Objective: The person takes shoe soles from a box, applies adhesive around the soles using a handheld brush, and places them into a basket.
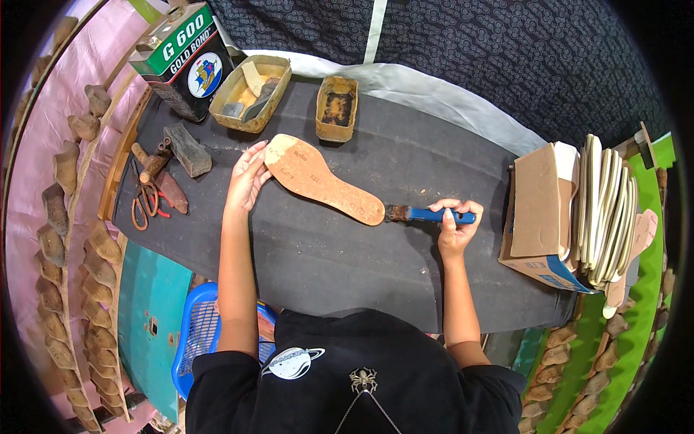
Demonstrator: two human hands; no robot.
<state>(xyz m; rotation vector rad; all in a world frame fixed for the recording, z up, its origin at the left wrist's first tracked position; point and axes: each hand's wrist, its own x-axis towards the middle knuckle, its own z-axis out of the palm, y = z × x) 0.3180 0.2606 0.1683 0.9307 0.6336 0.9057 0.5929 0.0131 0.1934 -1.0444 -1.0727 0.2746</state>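
Observation:
My left hand (248,177) grips the wide end of a tan, cork-coloured shoe insole (314,175), its fingers closed on the edge. The insole slants down to the right above the dark table, with faint marks on its face. In my right hand (458,220) is a blue-handled paintbrush (426,215), held level with its bristles pointing left. Those dark, caked bristles are at the narrow end of the insole; whether they touch it I cannot tell for certain.
A crusted tub (337,108) and a larger tub (251,94) holding scraps stand at the back, beside a tin can (184,65). Scissors (147,202), a hammer (153,163) and a dark block (188,150) lie left. At right, a cardboard box (536,202) adjoins stacked soles (606,210).

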